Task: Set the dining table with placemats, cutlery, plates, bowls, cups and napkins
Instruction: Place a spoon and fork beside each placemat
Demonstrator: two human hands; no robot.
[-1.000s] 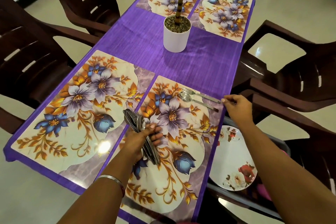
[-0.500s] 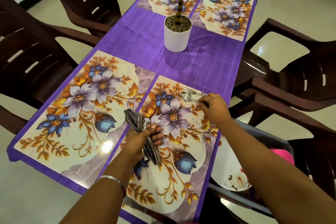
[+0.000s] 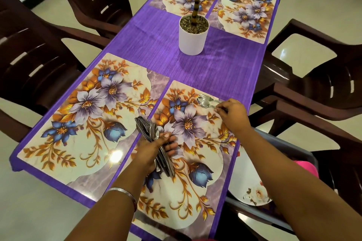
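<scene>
Several floral placemats lie on a purple tablecloth (image 3: 225, 68). Over the near right placemat (image 3: 195, 162), my left hand (image 3: 154, 148) grips a bundle of cutlery (image 3: 148, 131) with the spoon bowls pointing up and left. A spoon (image 3: 203, 102) and a fork (image 3: 207, 98) lie side by side on the far right corner of that placemat. My right hand (image 3: 233, 113) pinches their handles. The near left placemat (image 3: 78, 119) is bare, as are two far placemats (image 3: 250, 10).
A potted plant in a white pot (image 3: 193, 42) stands mid-table. Dark brown plastic chairs (image 3: 35, 68) line both sides. At the right, a grey tub (image 3: 284, 143) on a chair holds a floral white plate (image 3: 248, 190) and something pink (image 3: 309, 168).
My right hand moved left from the table's right edge onto the handles of the spoon and fork, which slid further onto the placemat. My left hand stayed put with the cutlery bundle.
</scene>
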